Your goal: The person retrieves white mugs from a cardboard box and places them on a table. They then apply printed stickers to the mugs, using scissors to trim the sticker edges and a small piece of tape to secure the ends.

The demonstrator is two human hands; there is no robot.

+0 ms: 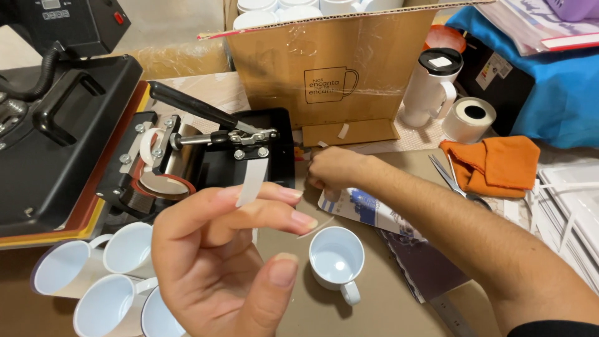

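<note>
My left hand (pixel 231 262) is raised close to the camera, fingers spread, with a strip of white tape (pixel 251 181) stuck to the tip of one finger. My right hand (pixel 334 168) reaches across the table and rests, fingers curled, on a printed paper sheet (pixel 368 209) near the foot of a cardboard box (pixel 324 68); what it grips is hidden. A small white mug (pixel 337 259) stands upright on the table between the two hands. A black mug press (pixel 206 150) with a long handle sits behind my left hand.
A large black heat press (pixel 56 125) fills the left. Several white mugs (pixel 106 274) cluster at the lower left. On the right lie scissors (pixel 452 181), an orange cloth (pixel 493 163), a tape roll (pixel 469 118), a white travel mug (pixel 430 87) and a blue bag (pixel 561 93).
</note>
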